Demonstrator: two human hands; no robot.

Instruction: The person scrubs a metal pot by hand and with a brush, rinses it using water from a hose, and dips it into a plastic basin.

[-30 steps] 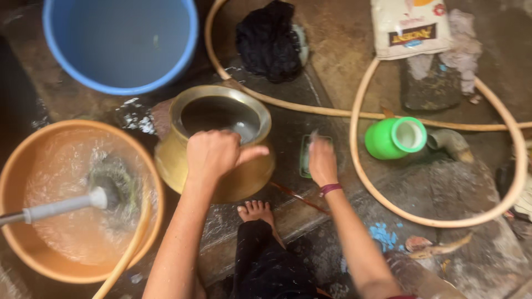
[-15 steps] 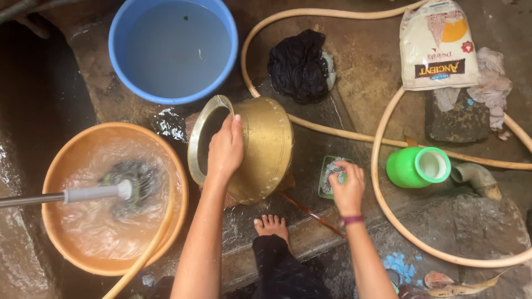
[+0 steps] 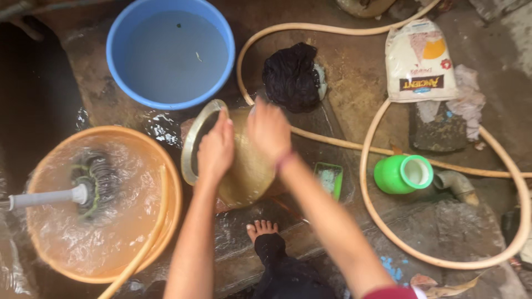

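A brass pot [image 3: 244,180] lies tipped on its side on the wet stone floor, its mouth facing left. My left hand [image 3: 216,149] grips the pot's rim at the mouth. My right hand [image 3: 269,130], blurred, presses on the pot's rounded body from above. Whether it holds anything underneath is hidden. A small green tray [image 3: 330,180] with pale grey stuff in it sits just right of the pot. My bare foot [image 3: 261,228] rests below the pot.
An orange tub [image 3: 172,188] of foaming water fed by a grey pipe [image 3: 44,197] is at left. A blue bucket [image 3: 119,69] of water stands behind. A black cloth [image 3: 291,69], tan hose [image 3: 363,171], green container [image 3: 396,174] and white bag [image 3: 420,61] lie around.
My right hand left the green tray, where it was fingering a grey scrubber, and moved up onto the pot's body. The pot went from upright to tipped over, and my left hand stays on its rim.
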